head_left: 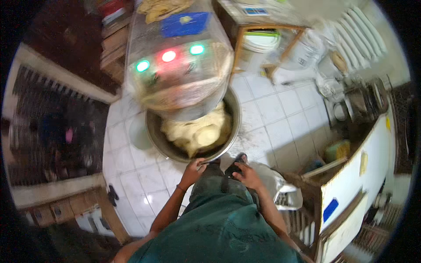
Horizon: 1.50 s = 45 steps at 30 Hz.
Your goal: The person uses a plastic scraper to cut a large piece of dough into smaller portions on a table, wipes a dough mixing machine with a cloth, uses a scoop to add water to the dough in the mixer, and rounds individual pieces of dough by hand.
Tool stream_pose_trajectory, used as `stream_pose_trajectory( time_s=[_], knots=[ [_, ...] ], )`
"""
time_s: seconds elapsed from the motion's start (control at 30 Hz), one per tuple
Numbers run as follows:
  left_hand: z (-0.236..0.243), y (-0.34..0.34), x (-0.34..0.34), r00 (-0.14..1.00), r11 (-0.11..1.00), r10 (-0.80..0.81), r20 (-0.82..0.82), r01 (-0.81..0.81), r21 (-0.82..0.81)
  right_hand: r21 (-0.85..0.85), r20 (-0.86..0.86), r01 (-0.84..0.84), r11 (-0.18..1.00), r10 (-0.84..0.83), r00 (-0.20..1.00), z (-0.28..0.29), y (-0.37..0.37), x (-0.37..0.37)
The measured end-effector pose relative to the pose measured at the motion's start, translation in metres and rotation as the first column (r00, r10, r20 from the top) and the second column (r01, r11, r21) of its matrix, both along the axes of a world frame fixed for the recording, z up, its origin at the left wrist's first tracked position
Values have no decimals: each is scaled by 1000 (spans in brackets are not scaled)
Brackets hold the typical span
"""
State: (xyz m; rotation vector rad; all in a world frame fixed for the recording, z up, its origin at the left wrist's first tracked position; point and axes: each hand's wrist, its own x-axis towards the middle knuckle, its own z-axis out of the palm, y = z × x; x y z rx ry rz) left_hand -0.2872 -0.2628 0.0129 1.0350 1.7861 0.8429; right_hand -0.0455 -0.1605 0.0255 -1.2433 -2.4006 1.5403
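A large round steel mixing bowl (238,115) stands below a spiral-type dough mixer head (182,87), whose front carries two green lights and a red one. Inside the bowl lies a pale, lumpy mass of dough (208,135), partly hidden by the machine. My left hand (192,172) is at the bowl's near rim, its fingers bent; whether they grip the rim or the dark cloth beside it is unclear. Lower right of the bowl, my right hand (248,176) hangs by my leg, fingers apart, holding nothing visible.
A blue item (184,23) and a tan cloth (160,9) lie on the mixer's top. Beyond stands a wooden-framed table (272,21) with tubs underneath. A white-sided wooden bin (351,175) is at right, near a white sack (268,179). White tiles (287,111) cover the floor.
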Motion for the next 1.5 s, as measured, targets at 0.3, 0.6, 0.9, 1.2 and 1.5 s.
stream_pose_trajectory(
  time_s=[0.3, 0.6, 0.9, 1.2, 1.5],
  knots=[
    [-3, 88, 59, 960, 970, -241, 145, 232, 77, -134, -236, 669, 731, -679, 695, 27, 71, 168],
    [32, 228, 214, 852, 788, -524, -3, 483, -382, 20, -520, 999, 28, -854, 35, 85, 159, 484],
    [37, 317, 328, 868, 711, -476, 145, 476, -518, 683, -142, 726, -81, -990, 23, -21, 290, 800],
    [15, 253, 290, 992, 703, -117, -37, 56, -709, 669, 433, 734, 121, -865, -253, 4, 377, 841],
    [-16, 285, 275, 980, 831, -196, 44, 189, -523, 567, -208, 799, -201, -973, -97, -37, 327, 904]
  ],
)
